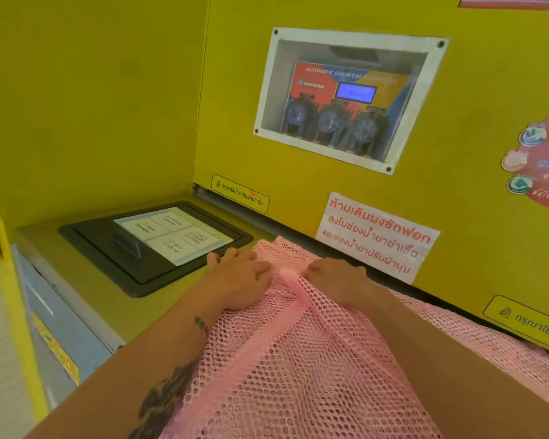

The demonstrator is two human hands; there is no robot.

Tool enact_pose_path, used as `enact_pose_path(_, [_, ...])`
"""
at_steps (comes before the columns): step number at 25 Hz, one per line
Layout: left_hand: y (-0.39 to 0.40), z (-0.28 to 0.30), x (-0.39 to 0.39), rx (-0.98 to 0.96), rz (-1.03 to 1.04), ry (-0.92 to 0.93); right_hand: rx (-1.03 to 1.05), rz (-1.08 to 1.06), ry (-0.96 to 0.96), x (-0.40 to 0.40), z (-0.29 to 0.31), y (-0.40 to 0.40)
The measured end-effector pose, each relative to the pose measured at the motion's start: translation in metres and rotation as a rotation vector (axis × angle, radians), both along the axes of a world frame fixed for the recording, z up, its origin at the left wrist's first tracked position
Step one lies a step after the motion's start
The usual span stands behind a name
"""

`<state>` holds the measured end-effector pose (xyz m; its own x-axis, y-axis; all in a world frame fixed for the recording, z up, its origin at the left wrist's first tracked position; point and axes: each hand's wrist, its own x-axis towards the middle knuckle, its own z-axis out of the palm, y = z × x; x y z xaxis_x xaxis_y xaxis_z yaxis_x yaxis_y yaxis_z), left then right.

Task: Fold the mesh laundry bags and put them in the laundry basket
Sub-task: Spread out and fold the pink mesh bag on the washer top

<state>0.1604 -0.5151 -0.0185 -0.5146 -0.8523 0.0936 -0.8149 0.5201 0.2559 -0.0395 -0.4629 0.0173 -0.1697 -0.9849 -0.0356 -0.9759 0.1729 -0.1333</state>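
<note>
Pink mesh laundry bag [298, 359] lies spread on the machine top [86, 299], its long seam running from you toward the wall. Your left hand [238, 280] and right hand [336, 280] pinch its far edge, one either side of the seam.

Pink mesh laundry bag [298, 359] spread over olive machine top [86, 299], far edge against yellow back wall [330, 198]. Left hand [238, 280] and right hand [336, 280] side by side on far end of mesh, fingers curled into the netting at a thicker pink seam. Black hatch lid [108, 248] with white label just left of left hand. Framed chemical dispenser window [346, 99] above; white sign with red lettering [374, 236] behind right hand.
</note>
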Motion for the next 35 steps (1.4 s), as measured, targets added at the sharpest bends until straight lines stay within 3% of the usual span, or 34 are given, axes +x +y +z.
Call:
enact_pose_path(2, [0.001,-0.001,-0.002,-0.013,-0.012,0.03,0.125,-0.025,0.062,-0.001,0.005,0.005])
enact_pose_path(5, [0.0,0.002,-0.002,-0.211,0.041,0.295,0.103,-0.146,0.25,0.003,0.019,0.016])
enact_pose_path(6, [0.0,0.003,-0.001,-0.251,0.039,0.316,0.066,-0.174,0.367,0.006,0.023,0.02])
enact_pose_path(8, [0.001,0.001,0.0,-0.184,-0.006,0.182,-0.077,-0.118,0.477,0.011,0.027,0.026])
enact_pose_path(10, [0.002,-0.005,-0.003,-0.1,-0.021,-0.026,-0.136,0.017,0.301,0.022,0.031,0.032])
enact_pose_path(13, [-0.004,-0.006,-0.006,-0.095,-0.017,-0.05,0.063,0.05,0.058,0.024,0.032,0.044])
enact_pose_path(16, [-0.005,-0.004,-0.004,-0.066,-0.034,0.002,0.23,-0.076,0.162,0.007,0.026,0.061])
enact_pose_path(19, [0.001,0.004,-0.002,-0.172,-0.009,0.028,-0.109,0.021,0.292,0.019,0.028,0.09])
enact_pose_path(21, [0.008,0.022,0.003,-0.215,0.007,0.042,-0.133,0.239,0.158,0.041,0.031,0.109])
enact_pose_path(23, [0.022,0.048,0.018,-0.143,-0.029,0.025,0.127,0.385,-0.036,0.057,0.025,0.121])
enact_pose_path(25, [0.046,0.07,0.045,-0.036,-0.119,0.01,0.215,0.417,-0.044,0.062,0.012,0.121])
enact_pose_path(30, [0.112,0.064,0.128,0.112,-0.151,0.068,0.073,0.423,-0.02,0.074,0.015,0.118])
enact_pose_path(35, [0.133,0.019,0.161,0.064,-0.066,0.065,-0.104,0.481,-0.033,0.099,0.016,0.135])
